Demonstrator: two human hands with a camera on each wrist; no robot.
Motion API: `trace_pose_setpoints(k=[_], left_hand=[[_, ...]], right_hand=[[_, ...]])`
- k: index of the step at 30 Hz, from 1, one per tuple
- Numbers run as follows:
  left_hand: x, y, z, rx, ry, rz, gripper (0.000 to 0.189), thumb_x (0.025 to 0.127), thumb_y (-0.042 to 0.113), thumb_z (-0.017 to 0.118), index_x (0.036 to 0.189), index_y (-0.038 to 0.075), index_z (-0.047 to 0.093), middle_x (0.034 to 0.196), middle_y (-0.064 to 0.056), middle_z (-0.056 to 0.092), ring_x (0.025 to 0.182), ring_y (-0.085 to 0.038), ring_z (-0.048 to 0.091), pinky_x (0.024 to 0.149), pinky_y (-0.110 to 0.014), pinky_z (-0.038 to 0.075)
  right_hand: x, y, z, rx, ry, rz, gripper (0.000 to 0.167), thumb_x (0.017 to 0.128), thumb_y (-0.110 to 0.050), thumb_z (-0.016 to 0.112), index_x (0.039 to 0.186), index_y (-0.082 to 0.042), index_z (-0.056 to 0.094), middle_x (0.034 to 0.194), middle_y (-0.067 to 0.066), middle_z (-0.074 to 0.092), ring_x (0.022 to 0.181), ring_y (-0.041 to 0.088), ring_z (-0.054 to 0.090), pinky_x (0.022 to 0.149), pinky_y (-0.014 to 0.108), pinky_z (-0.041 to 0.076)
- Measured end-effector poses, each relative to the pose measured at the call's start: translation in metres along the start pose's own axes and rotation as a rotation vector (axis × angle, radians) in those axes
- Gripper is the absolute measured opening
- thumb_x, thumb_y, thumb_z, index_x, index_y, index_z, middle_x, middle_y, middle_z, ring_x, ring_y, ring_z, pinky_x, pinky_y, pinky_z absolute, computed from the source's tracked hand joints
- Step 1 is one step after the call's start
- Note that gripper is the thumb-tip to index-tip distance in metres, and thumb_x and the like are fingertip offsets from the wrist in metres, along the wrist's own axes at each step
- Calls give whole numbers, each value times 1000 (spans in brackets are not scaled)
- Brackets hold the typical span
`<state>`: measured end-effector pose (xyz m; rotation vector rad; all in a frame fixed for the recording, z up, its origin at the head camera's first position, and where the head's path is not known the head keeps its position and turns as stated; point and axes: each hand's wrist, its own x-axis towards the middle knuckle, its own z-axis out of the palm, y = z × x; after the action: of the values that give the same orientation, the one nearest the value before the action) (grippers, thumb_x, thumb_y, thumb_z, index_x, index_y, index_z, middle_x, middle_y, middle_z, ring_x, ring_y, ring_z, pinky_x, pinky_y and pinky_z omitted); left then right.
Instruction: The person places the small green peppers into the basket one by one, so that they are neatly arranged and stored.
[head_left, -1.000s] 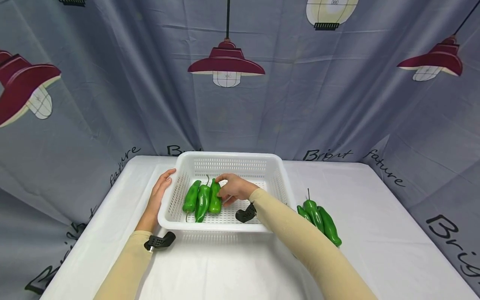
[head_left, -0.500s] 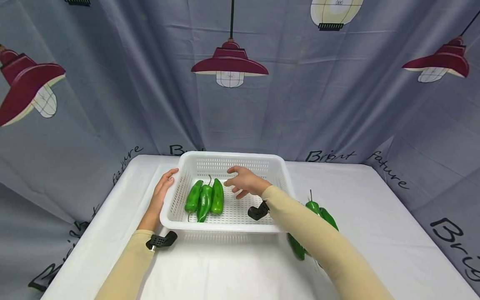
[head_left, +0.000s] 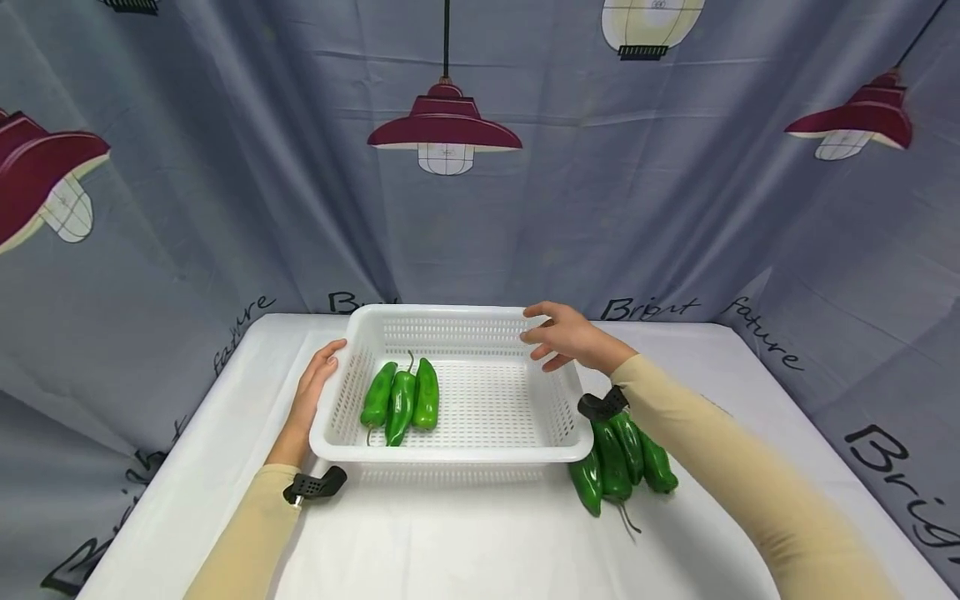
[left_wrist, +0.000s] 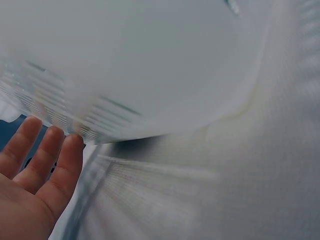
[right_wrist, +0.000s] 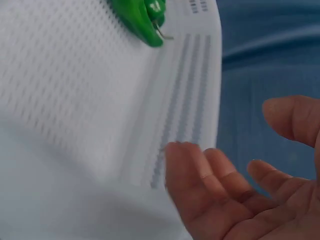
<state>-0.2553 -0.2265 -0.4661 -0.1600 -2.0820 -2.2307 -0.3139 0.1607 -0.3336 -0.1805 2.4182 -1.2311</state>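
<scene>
White plastic forms the perforated basket (head_left: 450, 455), and the change is at its right end. A second ago the right hand (head_left: 573, 337) was down at the rightmost of the three green peppers inside; it has since drawn back across the basket and now hangs over the far right corner, fingers loose and spread, grasping nothing. The right-wrist view agrees: bare fingers above the wall.

That pepper (head_left: 426, 396) lies by itself on the basket's floor, close beside the middle pepper (head_left: 401, 408), with the left pepper (head_left: 378, 396) nearest the basket's left wall. All three run roughly front to back in a row, leaving the right part of the basket floor bare. So, as I judge it, this placement is finished and the right hand is free.

Outside, near the basket's front right corner, at least four more peppers (head_left: 611, 467) lie bunched on the desk (head_left: 450, 542), partly covered by the right arm, so their full number is uncertain.

At the basket's left wall, the left hand (head_left: 306, 400) has stayed put, its fingers extended along the outside, seemingly touching, without clenching; it probably steadies the basket.
</scene>
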Motion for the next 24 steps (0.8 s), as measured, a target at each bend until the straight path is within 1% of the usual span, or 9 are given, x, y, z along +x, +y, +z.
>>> trace_pose_setpoints(k=[3,6,9,12,15,19,24], left_hand=[[-1,-1,-1,2,-5,9,46,112,33,31,155,15,34,143,11,43,120,2,54,95,-14,51],[-1,-1,-2,-4,-13,9,46,112,32,31,155,14,33,141,13,43,121,2,53,96,-14,50],[0,-1,-2,-3,-16,0,47,112,32,31,155,13,32,142,12,42,122,0,52,96,-14,50],[1,0,-1,4,-13,-12,48,112,34,31,155,14,31,146,10,41,124,0,51,97,-14,49],[1,1,0,3,-9,-16,49,112,35,31,156,14,30,151,4,38,126,-3,49,97,-13,49],[1,2,2,8,-6,-23,50,112,36,31,157,14,29,157,-1,34,128,-4,47,97,-13,48],[0,2,2,23,2,-33,50,112,36,30,157,16,29,160,-3,31,128,-5,45,96,-12,48]], right_hand=[[-14,9,-18,-7,46,-15,67,101,-23,62,158,-10,31,141,25,53,103,35,69,80,39,62],[-31,21,-36,-22,88,-27,67,101,-24,62,158,-9,31,137,26,54,94,26,71,80,39,62],[-47,38,-52,-36,119,-33,66,101,-26,62,158,-7,32,139,27,54,90,17,71,80,39,62],[-61,58,-64,-50,138,-35,65,102,-27,60,157,-4,33,142,30,51,90,12,70,81,41,62],[-73,77,-73,-65,142,-26,64,104,-27,58,156,-1,32,143,32,49,88,10,68,79,40,62],[-86,101,-80,-72,126,-2,64,105,-27,57,156,1,31,144,35,47,89,10,67,79,40,62],[-98,127,-84,-64,111,18,65,105,-29,56,156,2,30,146,37,44,95,15,68,81,44,62]])
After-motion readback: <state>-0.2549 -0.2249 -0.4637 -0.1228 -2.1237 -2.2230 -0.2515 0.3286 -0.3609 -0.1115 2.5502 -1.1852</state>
